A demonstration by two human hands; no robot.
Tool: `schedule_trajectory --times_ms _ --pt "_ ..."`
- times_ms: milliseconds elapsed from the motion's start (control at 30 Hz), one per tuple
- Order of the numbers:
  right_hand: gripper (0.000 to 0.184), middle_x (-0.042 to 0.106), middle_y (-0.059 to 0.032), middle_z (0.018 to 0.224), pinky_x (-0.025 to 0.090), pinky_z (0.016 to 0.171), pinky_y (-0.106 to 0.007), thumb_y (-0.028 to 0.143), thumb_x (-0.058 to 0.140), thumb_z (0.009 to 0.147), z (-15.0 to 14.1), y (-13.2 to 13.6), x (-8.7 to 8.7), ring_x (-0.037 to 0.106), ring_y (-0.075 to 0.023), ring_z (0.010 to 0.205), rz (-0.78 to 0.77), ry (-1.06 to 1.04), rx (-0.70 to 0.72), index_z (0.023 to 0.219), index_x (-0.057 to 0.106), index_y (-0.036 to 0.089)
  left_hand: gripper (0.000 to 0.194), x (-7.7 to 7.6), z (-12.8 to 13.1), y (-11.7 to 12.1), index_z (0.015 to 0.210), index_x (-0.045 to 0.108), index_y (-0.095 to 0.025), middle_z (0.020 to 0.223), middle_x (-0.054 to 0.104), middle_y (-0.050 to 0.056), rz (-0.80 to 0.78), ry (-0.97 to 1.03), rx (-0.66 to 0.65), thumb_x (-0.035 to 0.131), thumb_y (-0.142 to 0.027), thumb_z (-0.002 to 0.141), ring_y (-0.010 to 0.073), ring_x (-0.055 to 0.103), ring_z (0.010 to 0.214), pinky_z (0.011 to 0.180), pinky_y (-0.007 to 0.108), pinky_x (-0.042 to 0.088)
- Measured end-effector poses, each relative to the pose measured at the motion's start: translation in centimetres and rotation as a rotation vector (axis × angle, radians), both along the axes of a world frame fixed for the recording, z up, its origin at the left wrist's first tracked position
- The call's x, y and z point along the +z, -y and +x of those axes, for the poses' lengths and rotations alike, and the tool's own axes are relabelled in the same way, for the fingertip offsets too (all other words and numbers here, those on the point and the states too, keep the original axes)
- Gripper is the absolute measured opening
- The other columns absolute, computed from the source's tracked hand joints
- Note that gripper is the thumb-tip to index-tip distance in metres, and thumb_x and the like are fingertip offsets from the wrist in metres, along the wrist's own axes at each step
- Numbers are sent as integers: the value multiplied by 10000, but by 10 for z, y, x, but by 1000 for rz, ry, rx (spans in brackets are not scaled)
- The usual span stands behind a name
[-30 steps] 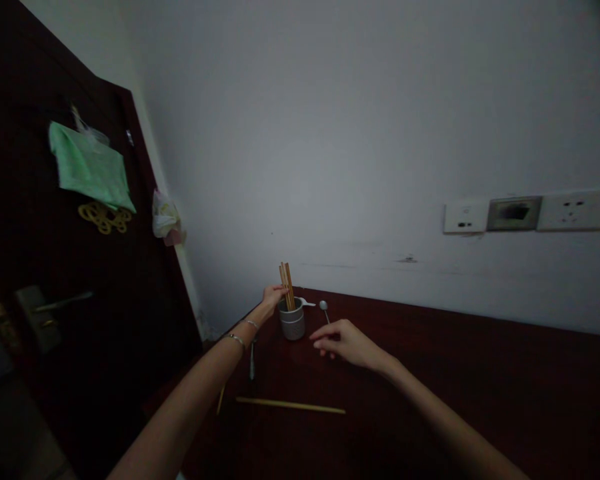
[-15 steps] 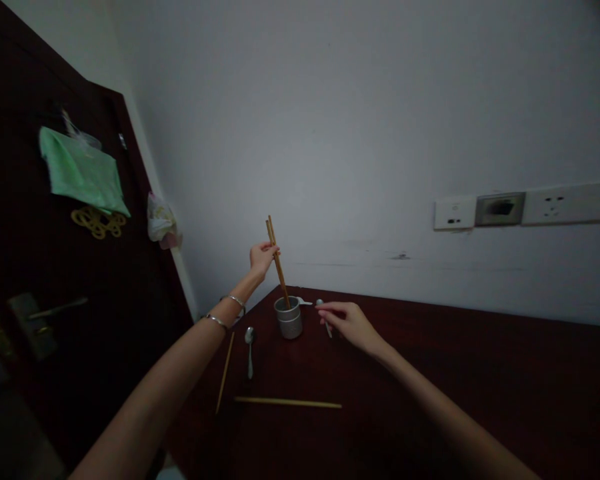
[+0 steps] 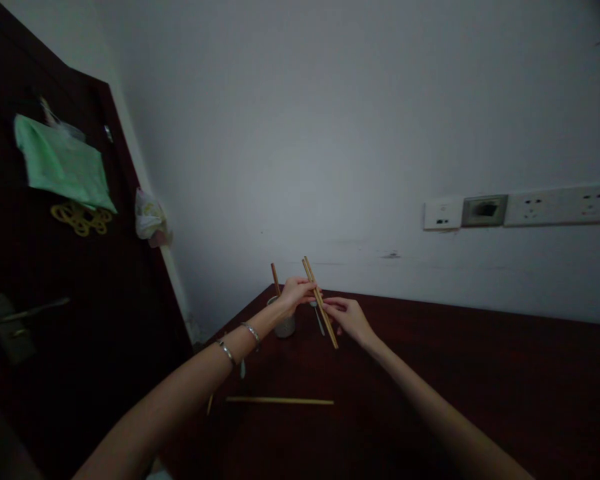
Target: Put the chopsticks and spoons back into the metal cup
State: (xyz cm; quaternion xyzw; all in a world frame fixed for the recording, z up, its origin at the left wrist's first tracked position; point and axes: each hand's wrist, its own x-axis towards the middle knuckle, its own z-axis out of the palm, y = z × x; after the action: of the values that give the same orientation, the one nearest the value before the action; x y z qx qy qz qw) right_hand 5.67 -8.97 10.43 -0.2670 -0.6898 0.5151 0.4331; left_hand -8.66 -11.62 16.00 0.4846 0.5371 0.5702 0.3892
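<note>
My left hand (image 3: 299, 292), with two bracelets on the wrist, pinches a pair of wooden chopsticks (image 3: 329, 329) near their upper part. The chopsticks slant down to the right, above the table. My right hand (image 3: 351, 321) has its fingertips closed on the same pair, lower down. Behind my left wrist stands a grey metal cup (image 3: 285, 329), partly hidden, with a darker chopstick (image 3: 275, 279) leaning in it. A spoon (image 3: 320, 321) lies just beyond the held chopsticks.
On the dark red table (image 3: 430, 373), a single chopstick (image 3: 280, 401) lies crosswise in front. My left forearm mostly covers another chopstick (image 3: 210, 404) and a spoon (image 3: 243, 369). Sockets (image 3: 533, 208) line the wall behind. A door (image 3: 80, 280) with a green cloth (image 3: 63, 160) is at left.
My left hand has moved right and down, bringing the pair of chopsticks out of the cup. My right hand has come to hold them too. The view has shifted slightly.
</note>
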Motion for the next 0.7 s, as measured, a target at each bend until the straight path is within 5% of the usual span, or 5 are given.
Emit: schedule_trajectory --times_ms 267,533,700 --pt "227 587 -10 556 347 287 -135 281 545 717 6 -22 -22 434 -44 362 1 158 -43 764 657 89 91 -35 -11 -1 655 547 -93 643 584 40 -80 29 87 625 -132 682 96 570 589 638 268 518" --pt "218 660 -68 643 396 403 -149 266 544 732 9 -82 -55 571 -96 459 66 604 -357 760 669 90 161 -89 -17 -2 733 470 -116 550 482 -28 -460 -231 169 585 -31 659 108 538 511 531 311 548" --pt "164 664 -82 609 424 486 -162 229 560 707 1 -103 -59 630 -138 559 68 725 -385 688 665 105 235 -102 -16 -3 803 486 -107 538 474 -27 -524 -294 117 607 -22 620 122 521 475 481 342 544"
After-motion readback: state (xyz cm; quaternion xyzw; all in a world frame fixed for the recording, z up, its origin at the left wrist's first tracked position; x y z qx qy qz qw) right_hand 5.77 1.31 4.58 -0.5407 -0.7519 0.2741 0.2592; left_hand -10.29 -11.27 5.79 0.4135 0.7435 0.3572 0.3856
